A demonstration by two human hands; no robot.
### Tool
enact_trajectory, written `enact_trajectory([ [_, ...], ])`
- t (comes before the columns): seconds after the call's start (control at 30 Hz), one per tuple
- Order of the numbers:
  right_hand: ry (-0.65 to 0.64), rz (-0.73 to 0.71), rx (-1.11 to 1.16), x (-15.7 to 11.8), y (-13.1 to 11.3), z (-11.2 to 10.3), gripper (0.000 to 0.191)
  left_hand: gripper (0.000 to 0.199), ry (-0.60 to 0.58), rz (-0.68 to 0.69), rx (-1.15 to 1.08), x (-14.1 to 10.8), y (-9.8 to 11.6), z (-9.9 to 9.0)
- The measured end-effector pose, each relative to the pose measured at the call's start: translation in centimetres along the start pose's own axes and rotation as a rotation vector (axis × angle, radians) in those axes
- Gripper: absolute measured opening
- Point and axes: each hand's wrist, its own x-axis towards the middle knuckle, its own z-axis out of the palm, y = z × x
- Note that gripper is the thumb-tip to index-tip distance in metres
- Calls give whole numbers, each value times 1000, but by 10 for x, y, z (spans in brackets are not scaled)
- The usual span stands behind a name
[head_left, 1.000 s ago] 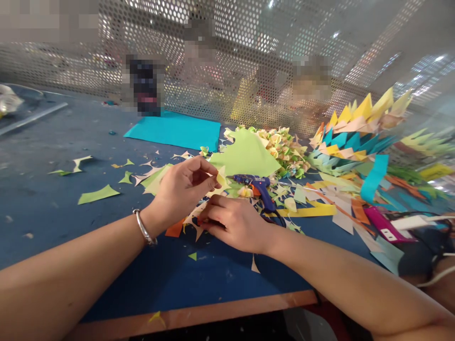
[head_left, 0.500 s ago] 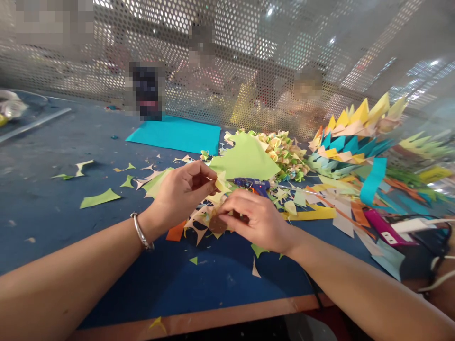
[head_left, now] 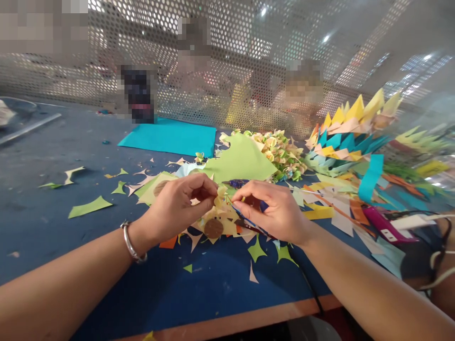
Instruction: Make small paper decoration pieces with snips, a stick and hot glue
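Observation:
My left hand (head_left: 185, 201) is closed in a pinch on a small pale-yellow paper piece (head_left: 221, 193), which looks curled. My right hand (head_left: 272, 206) comes close from the other side with thumb and forefinger together; whatever lies between those tips is too small to make out. Below both hands a brown disc (head_left: 213, 228) rests among paper scraps. Part of a blue glue gun (head_left: 237, 183) shows behind my right hand, which hides the rest of it. Just beyond lies a light-green paper sheet (head_left: 239, 161) with cut-out edges.
A turquoise sheet (head_left: 170, 138) and a heap of curled paper pieces (head_left: 280, 151) lie farther back. At the right stand layered pointed paper shapes (head_left: 351, 130), near paper strips and a magenta power strip (head_left: 386, 225) with cables. A perforated metal screen (head_left: 241, 57) closes off the far side.
My right hand has lifted from beside the brown disc and moved up to the yellow paper piece. My left hand still pinches that piece. The view has shifted slightly.

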Motion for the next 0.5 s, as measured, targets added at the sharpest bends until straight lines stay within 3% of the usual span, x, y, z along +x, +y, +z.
enact_trajectory([
  [0.5, -111, 72, 146, 1, 0, 1, 6, 12, -53, 38, 125, 3, 8, -2],
])
